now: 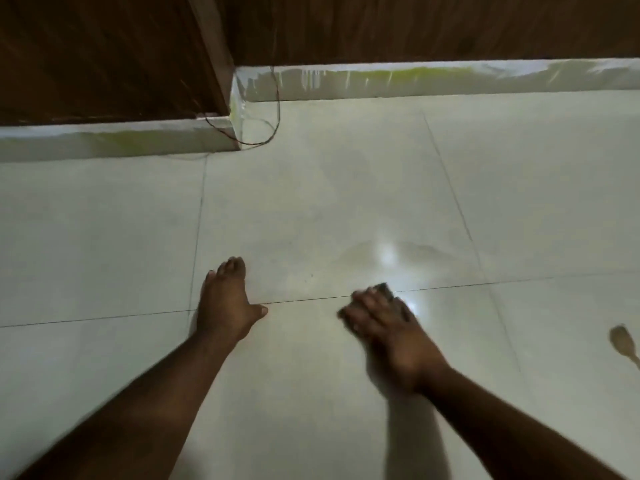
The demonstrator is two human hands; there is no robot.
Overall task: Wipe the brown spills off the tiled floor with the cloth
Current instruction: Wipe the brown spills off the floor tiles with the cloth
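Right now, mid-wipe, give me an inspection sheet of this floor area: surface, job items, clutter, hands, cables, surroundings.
Surface: pale glossy tiled floor with thin grout lines and a bright light reflection.
Job's things: dark cloth mostly hidden under the right hand; brown spill at the right edge, unwiped; faint brownish smear just beyond the cloth.
Clutter: nothing seen apart from a few tiny dark specks.
Hands: left hand flat on the floor, fingers straight; right hand pressing on the cloth, motion-blurred.
Cables: thin dark wire hanging down the skirting corner and looping onto the floor.
Surroundings: dark wood panelling above a pale skirting with yellowish stains.
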